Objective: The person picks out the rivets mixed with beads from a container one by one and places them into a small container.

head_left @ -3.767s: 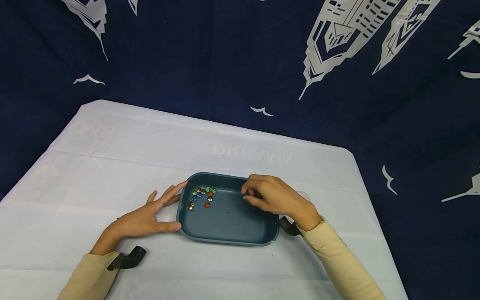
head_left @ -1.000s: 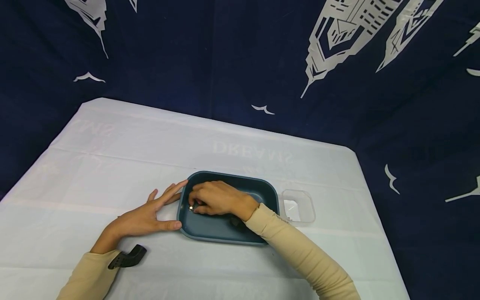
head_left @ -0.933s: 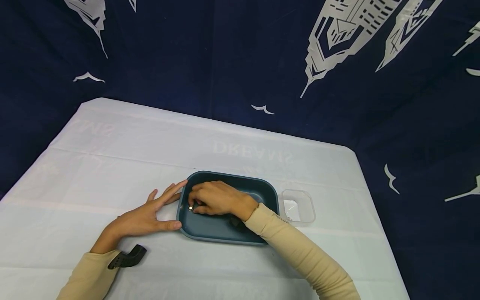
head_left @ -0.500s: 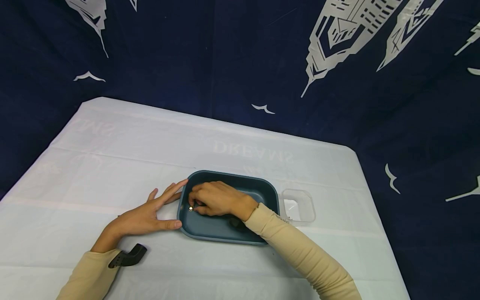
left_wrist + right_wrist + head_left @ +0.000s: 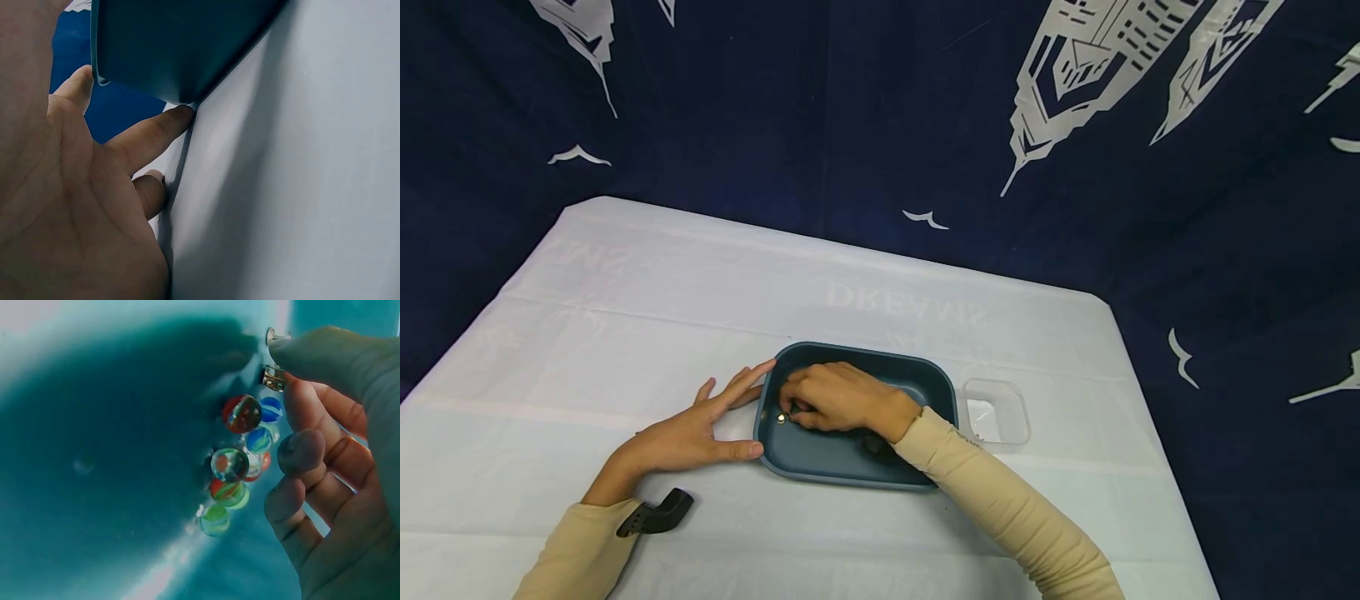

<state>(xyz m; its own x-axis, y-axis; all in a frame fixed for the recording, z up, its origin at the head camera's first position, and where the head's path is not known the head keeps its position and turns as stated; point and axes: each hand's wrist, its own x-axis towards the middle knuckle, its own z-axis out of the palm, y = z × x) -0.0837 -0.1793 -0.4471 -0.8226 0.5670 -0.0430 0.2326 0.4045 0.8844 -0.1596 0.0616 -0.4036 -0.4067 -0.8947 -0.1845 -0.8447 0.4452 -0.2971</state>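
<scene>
My right hand [image 5: 842,398] is inside the blue-green tray [image 5: 850,482], its thumb and index fingertip pinching a small shiny metal piece [image 5: 273,378]. A second metal piece [image 5: 781,418], gold and round-headed, lies on the tray floor right by the thumb tip. Beneath the other fingers sit several glass marbles [image 5: 228,464] with red, green and blue swirls; the hand hides them in the head view. With straight, spread fingers my left hand [image 5: 688,442] touches the tray's left side, thumb and fingertips against the wall, as the left wrist view also shows.
A clear plastic box [image 5: 1011,408] stands against the right side of the tray, with something small near its bottom edge. The table [image 5: 700,275] wears a white cloth, and a dark blue printed curtain [image 5: 850,108] hangs behind it.
My right hand has gone from the tray's right end to the metal pieces at its left, uncovering the clear box. Over the last second it shifts only slightly. The left hand stays put.
</scene>
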